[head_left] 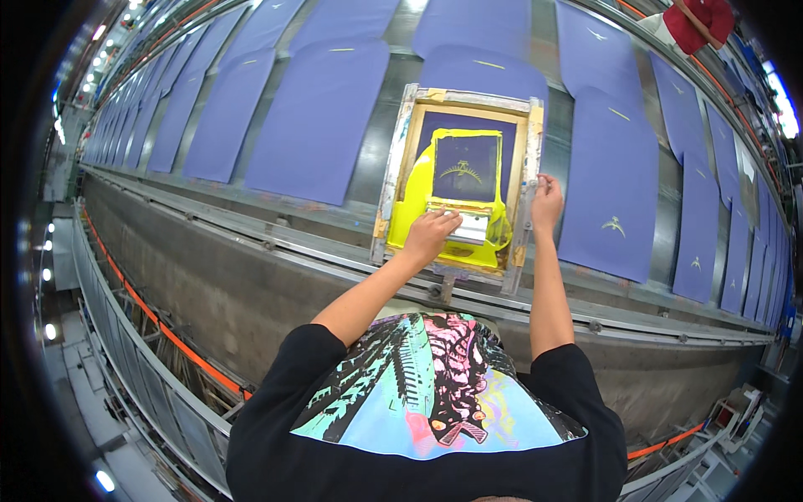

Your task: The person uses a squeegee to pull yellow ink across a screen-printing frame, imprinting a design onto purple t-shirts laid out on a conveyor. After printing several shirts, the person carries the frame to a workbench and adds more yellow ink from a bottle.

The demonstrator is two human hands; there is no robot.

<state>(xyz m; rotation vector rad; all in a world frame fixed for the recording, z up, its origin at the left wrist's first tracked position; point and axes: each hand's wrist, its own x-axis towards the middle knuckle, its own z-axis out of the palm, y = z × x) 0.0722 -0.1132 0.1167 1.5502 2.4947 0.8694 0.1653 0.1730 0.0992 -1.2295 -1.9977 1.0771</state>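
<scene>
A screen printing frame point(393, 159) lies over a blue fabric panel on the long table in front of me. Bright yellow ink point(412, 194) is spread on its mesh around a dark window with a small bird-like motif point(462, 170). My left hand point(430, 237) is closed on a squeegee point(470, 226) at the near end of the mesh, just below the window. At the frame's right side rail, my right hand point(548, 202) has its fingers bent around the edge. The undersides of both hands are hidden.
Blue fabric panels point(314, 125) lie in rows along the table, several with small yellow prints point(613, 226). A metal rail point(318, 258) runs along the near edge. Far right, a person in a red shirt point(703, 21) stands across the table. An orange strip point(159, 322) follows the lower left railing.
</scene>
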